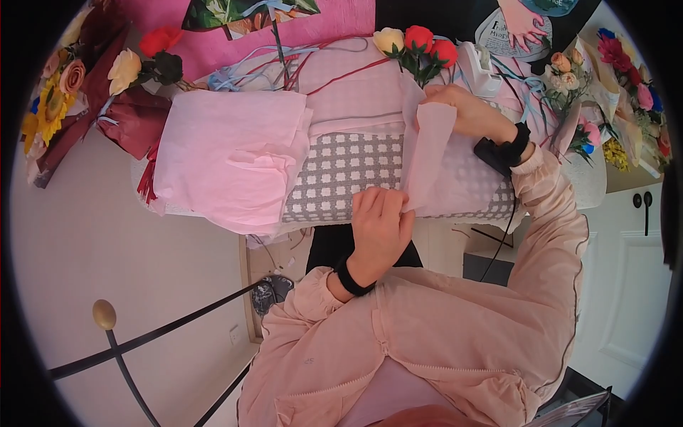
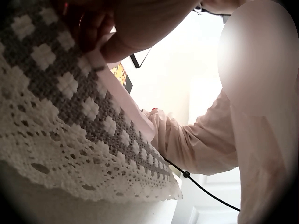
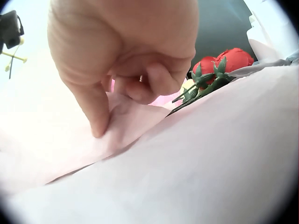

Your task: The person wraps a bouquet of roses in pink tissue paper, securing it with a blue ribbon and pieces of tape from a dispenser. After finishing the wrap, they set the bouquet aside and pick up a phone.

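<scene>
A thin pink sheet of wrapping paper [image 1: 430, 153] lies on the table's right half, with a strip along its left edge folded over. My left hand [image 1: 380, 231] pinches the near end of that strip at the table's front edge. At the far end, my right hand [image 1: 462, 110] holds the fold; in the right wrist view its thumb [image 3: 98, 122] presses on the paper and the other fingers curl behind it. Just beyond the right hand lie red roses [image 1: 418, 39] and a cream rose [image 1: 388, 40], their stems running toward the paper.
A stack of pink paper [image 1: 228, 156] covers the table's left side. Grey-and-white checked cloth [image 1: 341, 167] with a lace edge [image 2: 84, 163] shows between. Ribbons [image 1: 334, 85] tangle at the back near a white box [image 1: 478, 71]. Bouquets stand left [image 1: 53, 107] and right [image 1: 626, 64].
</scene>
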### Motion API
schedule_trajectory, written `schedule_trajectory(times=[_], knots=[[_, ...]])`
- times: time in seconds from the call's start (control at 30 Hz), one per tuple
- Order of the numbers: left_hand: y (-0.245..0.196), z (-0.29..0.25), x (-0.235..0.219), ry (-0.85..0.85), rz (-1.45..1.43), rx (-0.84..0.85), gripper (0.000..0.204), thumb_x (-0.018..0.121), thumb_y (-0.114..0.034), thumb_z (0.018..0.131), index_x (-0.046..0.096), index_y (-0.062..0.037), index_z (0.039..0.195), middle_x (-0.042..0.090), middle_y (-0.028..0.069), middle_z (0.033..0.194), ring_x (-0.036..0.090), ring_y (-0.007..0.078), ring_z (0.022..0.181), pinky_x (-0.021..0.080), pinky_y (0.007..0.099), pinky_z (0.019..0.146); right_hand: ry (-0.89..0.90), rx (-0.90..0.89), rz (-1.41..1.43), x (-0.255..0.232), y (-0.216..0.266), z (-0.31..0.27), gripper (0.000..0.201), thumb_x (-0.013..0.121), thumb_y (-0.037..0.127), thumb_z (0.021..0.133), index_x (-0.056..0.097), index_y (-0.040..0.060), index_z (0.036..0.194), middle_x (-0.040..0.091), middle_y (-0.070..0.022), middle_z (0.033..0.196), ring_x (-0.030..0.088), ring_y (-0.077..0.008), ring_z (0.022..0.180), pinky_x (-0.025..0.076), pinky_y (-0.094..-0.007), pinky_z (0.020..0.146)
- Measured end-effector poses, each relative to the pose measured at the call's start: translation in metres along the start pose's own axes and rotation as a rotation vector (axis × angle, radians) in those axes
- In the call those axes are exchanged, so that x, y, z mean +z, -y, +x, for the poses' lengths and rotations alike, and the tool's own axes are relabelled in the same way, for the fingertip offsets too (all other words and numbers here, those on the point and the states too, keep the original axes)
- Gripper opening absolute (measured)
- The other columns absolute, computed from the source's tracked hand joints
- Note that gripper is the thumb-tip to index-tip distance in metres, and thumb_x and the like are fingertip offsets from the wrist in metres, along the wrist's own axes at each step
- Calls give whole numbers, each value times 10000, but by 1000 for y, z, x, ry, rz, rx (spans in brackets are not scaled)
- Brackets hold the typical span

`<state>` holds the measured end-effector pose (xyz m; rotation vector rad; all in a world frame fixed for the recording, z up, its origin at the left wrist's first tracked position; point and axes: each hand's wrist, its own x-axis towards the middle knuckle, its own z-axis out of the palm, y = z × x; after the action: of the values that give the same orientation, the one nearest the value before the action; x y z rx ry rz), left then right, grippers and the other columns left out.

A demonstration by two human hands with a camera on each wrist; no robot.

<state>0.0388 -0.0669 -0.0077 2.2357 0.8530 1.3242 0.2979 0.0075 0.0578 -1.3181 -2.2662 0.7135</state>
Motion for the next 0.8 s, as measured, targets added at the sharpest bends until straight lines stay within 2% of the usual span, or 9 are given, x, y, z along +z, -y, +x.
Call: schedule_trajectory(times=[0.03, 0.13, 0.23, 0.33, 0.43, 0.53, 0.63, 0.73, 0.8], knots=[[0, 0, 0, -14, 11, 17, 202, 665, 41, 671, 551, -47, 812, 568, 58, 735, 532, 257, 743, 380, 375, 705, -23, -17, -84, 0, 0, 0, 195, 715, 90, 767, 696, 17, 946, 527, -23, 767, 483, -140, 679, 404, -297, 629], [-1, 4, -3, -46, 35, 48, 193, 675, 35, 678, 560, -44, 812, 566, 50, 721, 533, 246, 733, 378, 373, 701, -68, -22, -10, -1, 6, -2, 215, 738, 97, 730, 694, 23, 928, 474, -22, 796, 461, -181, 713, 397, -310, 654], [4, 4, 2, -75, 24, 70, 192, 684, 32, 680, 560, -39, 808, 565, 55, 718, 535, 252, 722, 385, 374, 690, -45, -140, 23, -2, 1, 3, 205, 737, 76, 739, 687, 8, 925, 513, -16, 774, 474, -150, 682, 399, -301, 628], [5, 2, 2, -43, 7, 16, 191, 687, 29, 690, 573, -32, 830, 559, 68, 709, 537, 267, 696, 392, 368, 652, 60, 157, 164, -5, 16, 6, 126, 713, 38, 743, 661, -10, 847, 572, -19, 768, 493, -140, 686, 404, -278, 631], [8, 1, -1, 11, 7, -24, 185, 680, 38, 701, 565, -26, 831, 552, 82, 722, 537, 277, 670, 404, 366, 604, 19, 72, 213, 0, 10, 9, 164, 707, 8, 770, 668, -32, 925, 594, -22, 712, 506, -86, 642, 420, -265, 594], [6, 8, -1, -31, -31, -42, 177, 662, 53, 704, 537, -17, 809, 544, 94, 744, 534, 274, 651, 415, 368, 580, -6, -17, 184, 2, 2, 13, 173, 708, 4, 767, 666, -32, 930, 597, -28, 712, 517, -93, 652, 430, -262, 611], [3, 8, -3, -21, -34, -140, 191, 653, 68, 689, 509, -12, 785, 533, 104, 756, 536, 273, 652, 427, 372, 574, 20, 52, 176, 0, 11, 16, 164, 713, 10, 764, 660, -31, 914, 596, -29, 721, 516, -93, 658, 429, -263, 621], [5, 6, -3, 16, -6, -127, 209, 664, 54, 683, 520, -4, 822, 509, 113, 731, 528, 284, 657, 419, 381, 584, -40, 0, 93, 5, -1, 18, 135, 709, 23, 766, 652, -31, 876, 603, -35, 742, 507, -86, 656, 426, -263, 629], [6, 7, -2, 9, 2, -63, 223, 672, 40, 682, 519, -2, 839, 490, 108, 709, 517, 291, 656, 409, 388, 588, 51, 96, 95, 0, -4, 19, 132, 695, 20, 767, 649, -27, 881, 614, -23, 778, 521, -76, 674, 429, -258, 642]])
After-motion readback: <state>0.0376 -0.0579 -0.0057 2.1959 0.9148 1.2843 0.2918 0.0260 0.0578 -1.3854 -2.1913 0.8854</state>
